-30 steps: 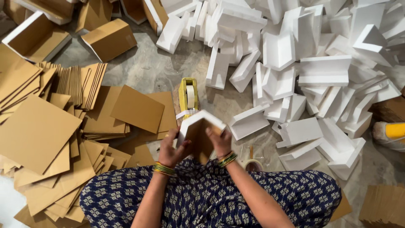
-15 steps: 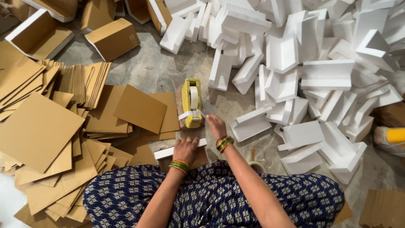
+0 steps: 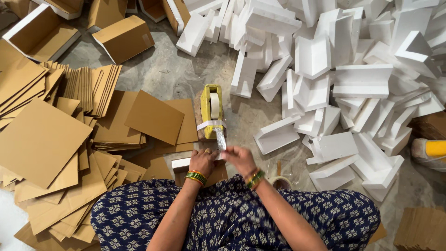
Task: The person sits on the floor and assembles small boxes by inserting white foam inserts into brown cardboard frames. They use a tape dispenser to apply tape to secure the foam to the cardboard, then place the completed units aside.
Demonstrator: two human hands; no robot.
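A person in a blue patterned dress sits on the grey floor [image 3: 186, 74], and the left hand [image 3: 203, 161] presses down on a small brown cardboard box with white foam edges [image 3: 182, 164] that lies just in front of the knees. The right hand [image 3: 238, 158] is a bit blurry, but its fingers pinch a strip of clear sticky tape [image 3: 220, 138] that runs from the yellow tape holder [image 3: 211, 110] just beyond the box. Flat brown cardboard sheets [image 3: 42, 139] lie in heaps on the left, and white foam corner pieces [image 3: 353, 83] are piled on the right.
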